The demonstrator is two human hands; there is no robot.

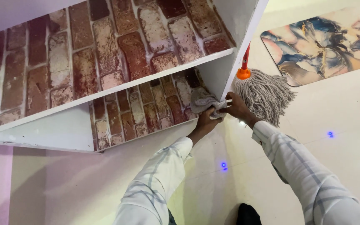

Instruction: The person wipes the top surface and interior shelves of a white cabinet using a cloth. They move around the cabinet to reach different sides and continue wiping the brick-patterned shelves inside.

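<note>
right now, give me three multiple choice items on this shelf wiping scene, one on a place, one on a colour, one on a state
1. Where does the string mop stand?
A. Inside the lower shelf compartment
B. On the floor just right of the white shelf unit
C. On the patterned mat

2. What colour is the collar above the mop head?
A. Orange
B. Blue
C. Green

3. What state is the grey cloth in?
A. Lying flat on the floor
B. Hanging from the mop
C. Bunched between both hands at the shelf's lower corner

Answers:
1 B, its strands rest beside the unit's side panel.
2 A, the collar shows orange under a red handle.
3 C, the left hand and right hand grip it there.
</note>
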